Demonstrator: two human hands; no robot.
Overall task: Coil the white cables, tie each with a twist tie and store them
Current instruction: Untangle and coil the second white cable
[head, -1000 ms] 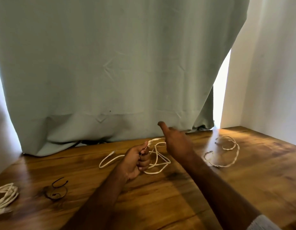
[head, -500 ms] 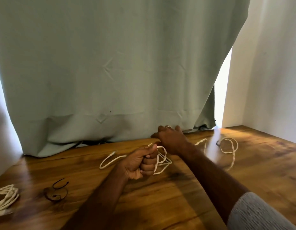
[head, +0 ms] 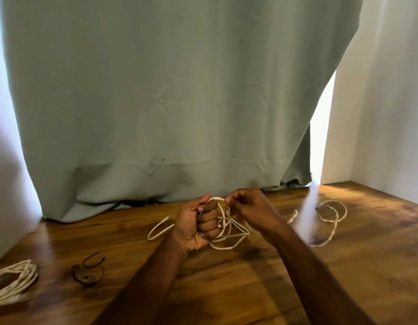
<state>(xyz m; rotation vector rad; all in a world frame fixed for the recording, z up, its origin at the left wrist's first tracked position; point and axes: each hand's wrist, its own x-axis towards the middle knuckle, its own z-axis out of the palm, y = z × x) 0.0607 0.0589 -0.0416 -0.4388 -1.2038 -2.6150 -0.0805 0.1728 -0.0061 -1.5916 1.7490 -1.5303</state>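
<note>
My left hand (head: 198, 225) grips several loops of a white cable (head: 229, 240) in a fist above the wooden table (head: 226, 289). My right hand (head: 248, 208) pinches the same cable just right of that fist. The cable's free plug end (head: 165, 218) lies on the table to the left. Its other length trails right in twisted loops (head: 330, 216), partly blurred. A coiled white cable (head: 12, 280) lies at the table's left edge. Dark twist ties (head: 89, 269) lie beside it.
A grey-green curtain (head: 175, 102) hangs down to the back edge of the table. A white wall (head: 386, 102) closes off the right side, with a bright gap (head: 320, 137) next to the curtain.
My right hand came back from reaching out and now pinches the cable next to my left fist. The trailing cable on the right has been drawn in and shifted.
</note>
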